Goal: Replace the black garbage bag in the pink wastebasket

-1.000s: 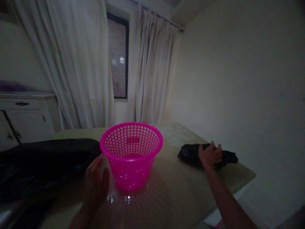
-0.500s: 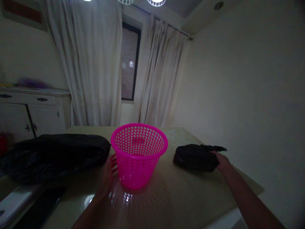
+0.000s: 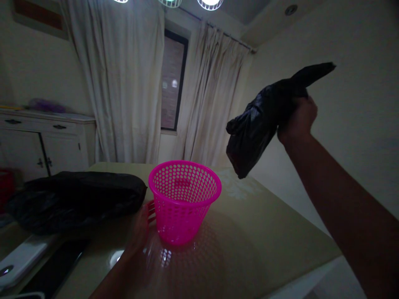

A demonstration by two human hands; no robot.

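A bright pink plastic basket (image 3: 179, 220) with round holes in its wall stands upright on the table. My left hand (image 3: 145, 222) lies against the basket's left side, fingers stretched out and apart along the wall. High on the right, my right hand (image 3: 299, 118) grips a bundled black plastic bag (image 3: 260, 118) by its gathered neck. The bag hangs tilted above the table, its lower end pointing down and left, and a loose tail sticks out past the hand. What is inside the bag is hidden. Within the basket I see only its pink wall.
A larger black plastic bag (image 3: 77, 199) lies left of the basket. At the near left are a white object (image 3: 23, 259) and a flat dark object (image 3: 54, 268). Behind stand a white cabinet (image 3: 67, 145) and curtains (image 3: 124, 91). The table (image 3: 249, 232) ends at the right near a wall.
My right hand has lifted the black plastic bag off the table, up and slightly toward me, tilting it. The left hand stays at the basket. The view has shifted slightly.
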